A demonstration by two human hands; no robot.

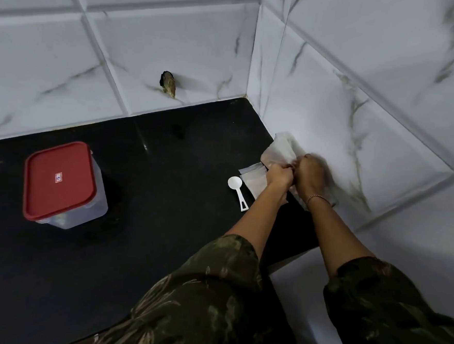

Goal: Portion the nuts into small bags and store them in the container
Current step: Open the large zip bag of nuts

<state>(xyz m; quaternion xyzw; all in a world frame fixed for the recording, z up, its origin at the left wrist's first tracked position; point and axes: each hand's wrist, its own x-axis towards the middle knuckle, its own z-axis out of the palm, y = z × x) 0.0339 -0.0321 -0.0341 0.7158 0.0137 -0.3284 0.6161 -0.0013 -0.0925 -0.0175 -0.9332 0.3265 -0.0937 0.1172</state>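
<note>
Left hand (279,174), right hand (311,170) on plastic bag (280,149)

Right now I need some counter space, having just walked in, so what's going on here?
A person has both hands at the right end of the black counter, by the tiled wall. The left hand and right hand pinch the top of a pale plastic bag; the right is motion-blurred. Flat small bags and a white scoop lie just beside it. The red-lidded container stands closed, far left, untouched.
</note>
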